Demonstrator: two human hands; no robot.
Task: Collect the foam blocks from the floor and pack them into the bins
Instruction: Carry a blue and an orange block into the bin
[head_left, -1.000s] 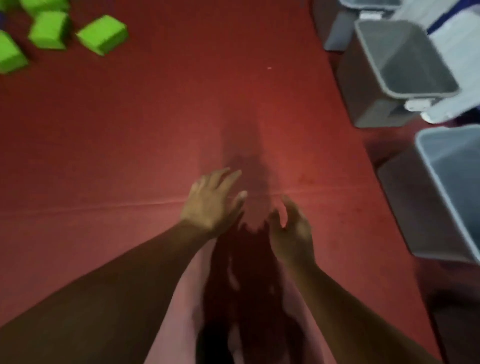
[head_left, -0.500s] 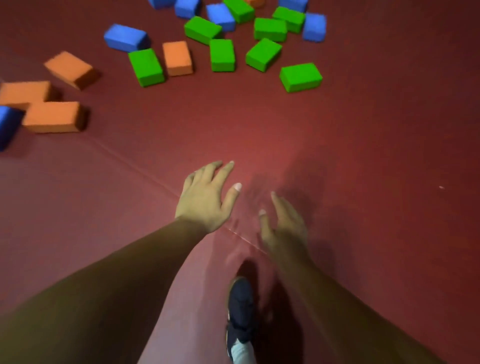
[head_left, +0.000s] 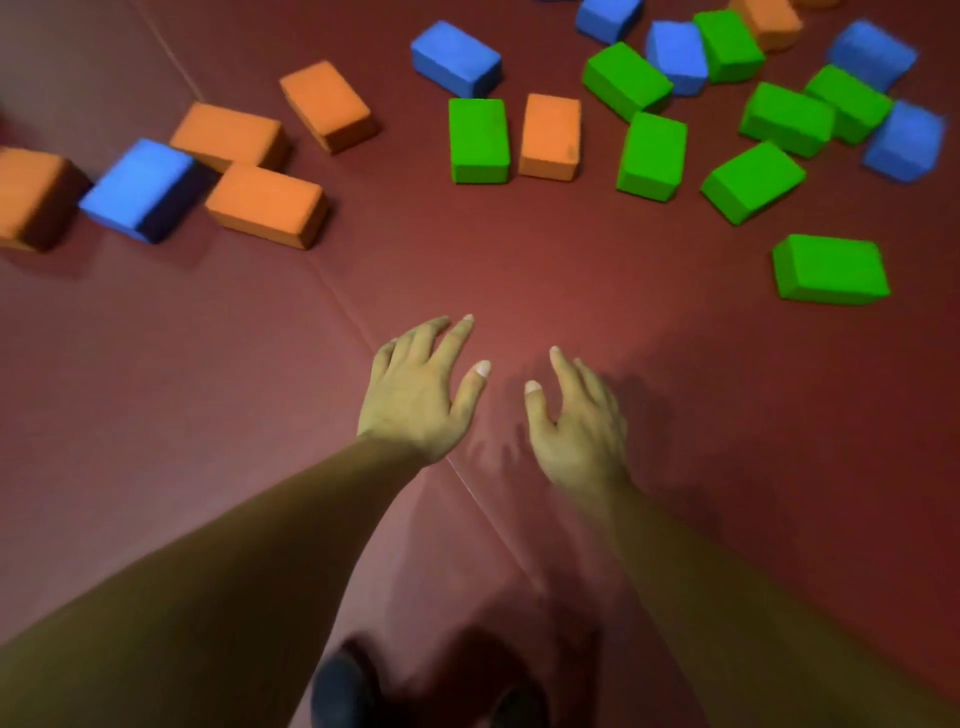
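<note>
Head view is showing the left hand and right hand hovering side by side, fingers spread and gripping nothing, above the red floor, while the foam blocks are lying scattered across its far stretch, well apart from both.

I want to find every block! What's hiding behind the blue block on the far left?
An orange block lies right behind the blue block. Its near corner is partly covered by the blue one, so anything tucked there cannot be seen.
</note>
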